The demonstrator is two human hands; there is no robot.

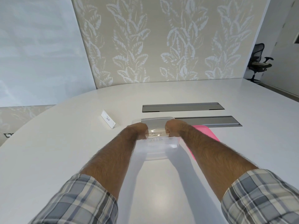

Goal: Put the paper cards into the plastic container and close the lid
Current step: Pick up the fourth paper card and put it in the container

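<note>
Plastic container [156, 147]: clear, on the white table [64, 151], well inside its curved edge. Left hand [138, 129] and right hand [174, 128]: both curled over a paper card [155, 135] at the container's open top, one at each end; grip on the card cannot be told. Pink lid [204, 132]: flat, just right of the container, partly under the right forearm. Second folded card [108, 121]: standing left of the container, apart. Two grey slots [182, 107] beyond it. Bare tabletop nearer than the container.

White table [64, 151], two grey recessed panels [182, 107], black office chair [258, 62], leaf-patterned wall [161, 42]
</note>
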